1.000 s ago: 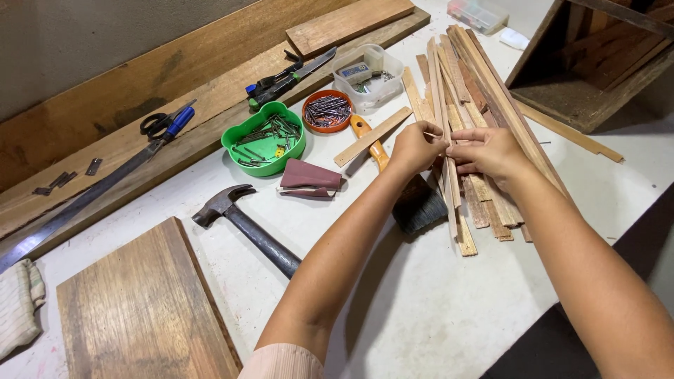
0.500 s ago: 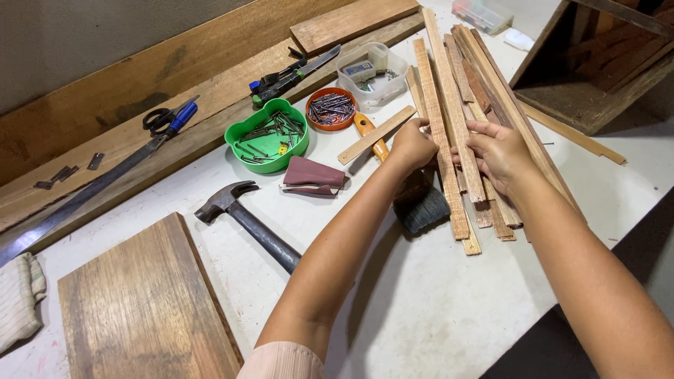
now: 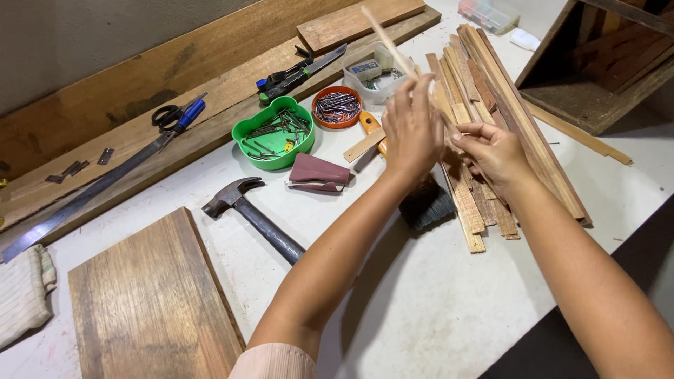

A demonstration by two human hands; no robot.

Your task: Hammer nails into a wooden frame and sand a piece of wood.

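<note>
My left hand [image 3: 413, 130] grips a thin pale wooden strip [image 3: 385, 36] and holds it raised, its far end tilted up and away over the bench. My right hand [image 3: 493, 149] pinches the near end of the same strip, just above a pile of wooden slats [image 3: 505, 112] lying on the white bench. A black brush [image 3: 427, 207] lies under my left wrist, partly hidden.
A hammer [image 3: 254, 215] and a wooden board [image 3: 151, 302] lie at the front left. A green bowl of nails [image 3: 275, 132], an orange bowl of nails [image 3: 337, 107], a maroon folded piece [image 3: 319, 173], scissors [image 3: 175, 115], a long metal ruler [image 3: 91, 191] and a wooden crate [image 3: 597, 77] surround the work area.
Both hands have lifted one thin strip out of the slat pile; it now points up and away. My left hand moved right and higher.
</note>
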